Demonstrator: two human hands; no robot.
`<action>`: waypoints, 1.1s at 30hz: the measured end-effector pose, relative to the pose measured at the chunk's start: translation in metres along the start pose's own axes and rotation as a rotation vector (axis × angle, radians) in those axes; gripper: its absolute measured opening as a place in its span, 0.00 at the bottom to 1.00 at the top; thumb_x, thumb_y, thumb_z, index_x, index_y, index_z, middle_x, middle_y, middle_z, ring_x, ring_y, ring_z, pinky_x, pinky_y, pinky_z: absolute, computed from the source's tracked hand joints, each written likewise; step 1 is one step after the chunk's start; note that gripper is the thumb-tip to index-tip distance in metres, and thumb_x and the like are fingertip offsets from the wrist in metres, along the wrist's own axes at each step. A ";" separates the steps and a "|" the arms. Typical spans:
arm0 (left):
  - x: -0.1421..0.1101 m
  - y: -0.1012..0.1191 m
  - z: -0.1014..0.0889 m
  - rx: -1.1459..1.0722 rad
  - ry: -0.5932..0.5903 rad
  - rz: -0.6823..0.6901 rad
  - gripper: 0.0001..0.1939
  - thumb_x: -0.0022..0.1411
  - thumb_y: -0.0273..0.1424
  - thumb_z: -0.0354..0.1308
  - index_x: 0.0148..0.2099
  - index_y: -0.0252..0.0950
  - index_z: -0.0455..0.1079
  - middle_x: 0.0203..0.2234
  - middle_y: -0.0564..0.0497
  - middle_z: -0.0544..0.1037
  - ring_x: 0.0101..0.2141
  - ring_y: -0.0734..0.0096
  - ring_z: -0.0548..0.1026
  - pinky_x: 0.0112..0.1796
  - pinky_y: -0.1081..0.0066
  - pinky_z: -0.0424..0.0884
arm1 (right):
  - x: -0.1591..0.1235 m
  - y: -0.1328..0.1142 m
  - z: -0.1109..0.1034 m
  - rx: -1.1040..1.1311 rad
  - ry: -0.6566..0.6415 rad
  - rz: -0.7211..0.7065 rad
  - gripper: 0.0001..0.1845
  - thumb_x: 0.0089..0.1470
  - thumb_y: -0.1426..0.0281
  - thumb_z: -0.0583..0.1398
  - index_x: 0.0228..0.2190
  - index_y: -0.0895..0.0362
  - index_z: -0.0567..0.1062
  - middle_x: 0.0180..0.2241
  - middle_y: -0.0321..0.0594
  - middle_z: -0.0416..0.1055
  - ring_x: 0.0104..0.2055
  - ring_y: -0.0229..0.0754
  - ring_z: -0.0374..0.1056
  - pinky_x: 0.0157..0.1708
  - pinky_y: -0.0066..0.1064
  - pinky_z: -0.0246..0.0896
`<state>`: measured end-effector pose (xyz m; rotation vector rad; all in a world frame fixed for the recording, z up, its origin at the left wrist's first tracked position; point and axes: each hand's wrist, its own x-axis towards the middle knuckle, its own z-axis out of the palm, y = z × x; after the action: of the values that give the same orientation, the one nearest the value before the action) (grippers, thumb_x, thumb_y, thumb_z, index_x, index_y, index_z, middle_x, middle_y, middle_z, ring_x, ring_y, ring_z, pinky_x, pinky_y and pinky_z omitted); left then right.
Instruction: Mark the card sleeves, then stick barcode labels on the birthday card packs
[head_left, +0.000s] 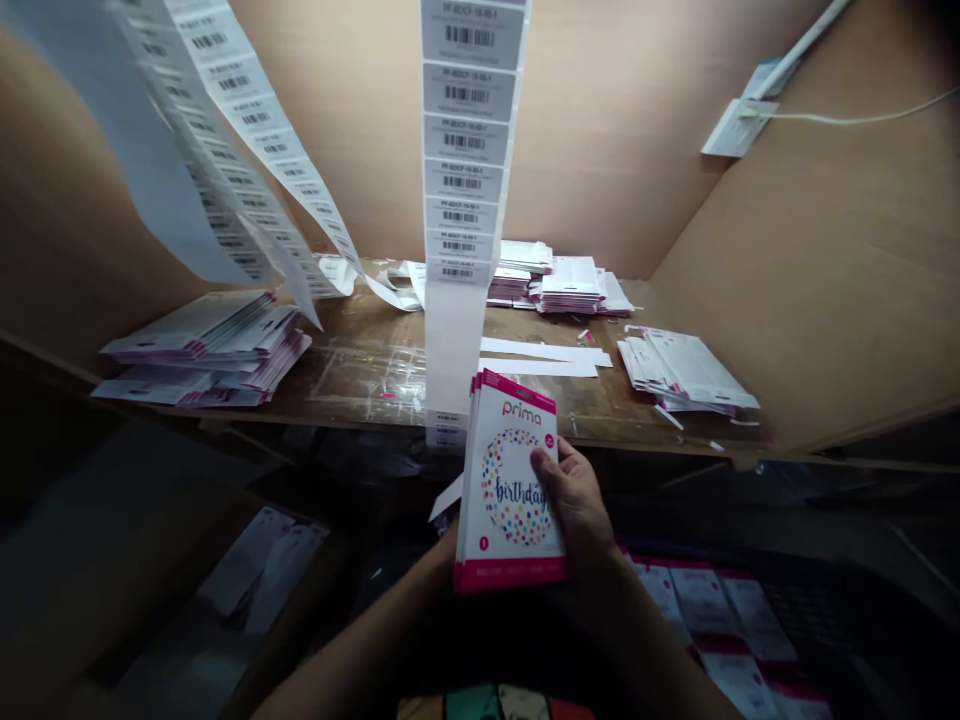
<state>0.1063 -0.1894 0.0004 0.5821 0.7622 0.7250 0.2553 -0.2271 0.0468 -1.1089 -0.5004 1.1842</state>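
Observation:
My right hand (581,500) grips a small stack of flat white-and-pink packs (517,480) by its right edge, thumb on the front. The top pack reads "prima" and "birthday" inside a ring of coloured dots. Behind the stack's left side goes my left hand (448,545); its fingers are hidden, so its grip does not show. A white paper strip (450,496) sticks out beside it. Just behind the packs hangs a long strip of barcode labels (465,180), its lower part blank backing with printed labels at the bottom.
More label strips (262,130) droop at the left. Stacks of packs lie at the shelf's left (217,345), back (570,285) and right (686,370). White strips (540,365) rest on the wooden shelf (360,350). Below right, a dark crate (862,620) holds several packs.

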 end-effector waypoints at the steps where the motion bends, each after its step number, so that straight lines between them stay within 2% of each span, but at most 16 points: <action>1: 0.001 0.006 0.001 -0.040 -0.053 -0.049 0.28 0.55 0.45 0.71 0.56 0.40 0.78 0.43 0.43 0.86 0.53 0.39 0.80 0.51 0.43 0.78 | 0.000 0.001 -0.001 -0.021 0.014 -0.001 0.30 0.49 0.53 0.74 0.46 0.55 0.74 0.43 0.49 0.83 0.40 0.58 0.82 0.38 0.47 0.81; 3: -0.001 0.018 -0.001 -0.114 -0.154 -0.146 0.29 0.57 0.44 0.69 0.56 0.33 0.76 0.44 0.39 0.85 0.53 0.37 0.80 0.52 0.43 0.77 | 0.000 0.003 -0.006 -0.093 0.064 -0.030 0.30 0.47 0.54 0.75 0.45 0.55 0.74 0.43 0.48 0.83 0.39 0.57 0.82 0.37 0.46 0.81; 5: -0.005 0.027 -0.004 -0.128 -0.136 -0.180 0.29 0.59 0.43 0.67 0.56 0.29 0.75 0.44 0.36 0.85 0.51 0.37 0.81 0.51 0.44 0.78 | 0.001 0.007 -0.011 -0.173 0.100 -0.063 0.30 0.47 0.55 0.76 0.45 0.56 0.74 0.42 0.48 0.83 0.38 0.56 0.82 0.37 0.46 0.80; 8: -0.011 0.029 -0.010 -0.025 0.023 -0.103 0.28 0.62 0.47 0.67 0.54 0.29 0.75 0.41 0.35 0.85 0.45 0.42 0.84 0.45 0.50 0.81 | 0.002 0.016 -0.017 -0.254 0.087 -0.090 0.29 0.48 0.54 0.74 0.45 0.56 0.74 0.43 0.48 0.83 0.40 0.55 0.81 0.40 0.46 0.80; 9: -0.012 0.028 -0.010 0.018 0.043 -0.066 0.29 0.62 0.49 0.67 0.53 0.29 0.75 0.40 0.35 0.85 0.43 0.43 0.85 0.43 0.52 0.82 | 0.004 0.021 -0.018 -0.281 0.080 -0.110 0.28 0.50 0.54 0.74 0.46 0.55 0.73 0.44 0.48 0.83 0.41 0.54 0.81 0.42 0.47 0.79; 14: -0.012 0.019 -0.010 0.136 -0.019 0.071 0.33 0.61 0.53 0.67 0.54 0.29 0.75 0.36 0.39 0.85 0.40 0.47 0.85 0.40 0.58 0.82 | 0.009 0.037 -0.021 -0.371 0.071 -0.201 0.25 0.54 0.55 0.71 0.46 0.54 0.73 0.45 0.46 0.82 0.45 0.52 0.80 0.49 0.47 0.77; 18: -0.017 0.015 -0.009 0.119 0.049 0.093 0.33 0.61 0.52 0.68 0.56 0.31 0.74 0.34 0.41 0.85 0.36 0.51 0.85 0.36 0.60 0.81 | 0.010 0.036 -0.015 -0.299 0.030 -0.170 0.24 0.54 0.55 0.71 0.46 0.54 0.72 0.45 0.45 0.82 0.43 0.52 0.80 0.46 0.45 0.78; 22: -0.023 0.014 -0.012 0.113 0.068 0.141 0.30 0.64 0.49 0.67 0.58 0.32 0.74 0.36 0.42 0.85 0.36 0.54 0.85 0.36 0.62 0.81 | 0.011 0.032 -0.009 -0.305 0.016 -0.174 0.24 0.52 0.56 0.73 0.45 0.54 0.73 0.44 0.44 0.82 0.42 0.51 0.80 0.45 0.44 0.78; 26: -0.025 0.016 -0.015 0.174 0.079 0.171 0.28 0.63 0.46 0.68 0.57 0.31 0.75 0.38 0.41 0.86 0.37 0.51 0.85 0.38 0.60 0.81 | 0.011 0.035 -0.004 -0.318 0.008 -0.176 0.21 0.54 0.57 0.71 0.44 0.53 0.73 0.43 0.44 0.82 0.41 0.50 0.79 0.44 0.43 0.77; 30: -0.028 0.030 -0.022 0.206 0.050 0.138 0.28 0.57 0.44 0.73 0.53 0.29 0.79 0.40 0.38 0.86 0.38 0.49 0.85 0.42 0.56 0.81 | 0.008 0.041 0.004 -0.337 0.000 -0.169 0.21 0.54 0.57 0.71 0.43 0.53 0.74 0.42 0.43 0.82 0.40 0.50 0.79 0.41 0.41 0.77; 33: -0.031 0.057 -0.034 0.244 0.073 0.140 0.25 0.52 0.40 0.77 0.47 0.28 0.81 0.38 0.38 0.86 0.36 0.51 0.85 0.41 0.56 0.82 | 0.021 0.043 0.010 -0.336 -0.071 -0.191 0.22 0.57 0.54 0.68 0.45 0.54 0.74 0.41 0.43 0.81 0.40 0.49 0.78 0.41 0.40 0.76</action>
<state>0.0433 -0.1706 0.0326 0.8403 0.8908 0.7911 0.2347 -0.2052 0.0088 -1.2743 -0.8645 0.9956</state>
